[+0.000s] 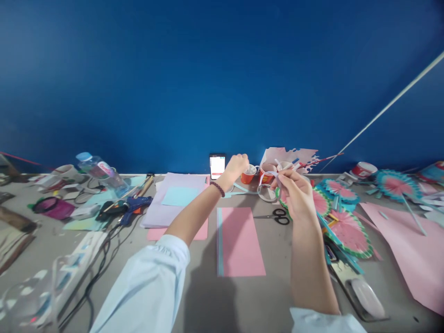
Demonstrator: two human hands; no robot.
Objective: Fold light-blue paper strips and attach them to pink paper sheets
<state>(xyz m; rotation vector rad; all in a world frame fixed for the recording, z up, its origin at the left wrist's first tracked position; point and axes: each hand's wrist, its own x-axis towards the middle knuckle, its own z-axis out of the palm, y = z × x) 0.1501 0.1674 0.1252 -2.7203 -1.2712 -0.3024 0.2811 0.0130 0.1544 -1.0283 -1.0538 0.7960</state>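
Observation:
My left hand [238, 165], with a dark bead bracelet at the wrist, reaches to the back of the table with its fingers closed. It is beside a red paper cup [248, 176]; what the fingers hold, if anything, is hidden. My right hand [297, 187] pinches a thin white strip [271, 174] in front of a second red paper cup [266, 177]. Below the strip lies a pale ring-shaped roll [267, 199]. Black-handled scissors [280, 216] lie between my arms. Nearer me is a stack of pink and light blue paper [242, 243].
A phone [217, 166] leans on the blue wall. Left are lilac sheets [152, 212], a blue glue gun [137, 206], a bottle [104, 171] and a power strip [74, 268]. Right are pleated paper fans [350, 233], a mouse [366, 297] and a large pink sheet [412, 252].

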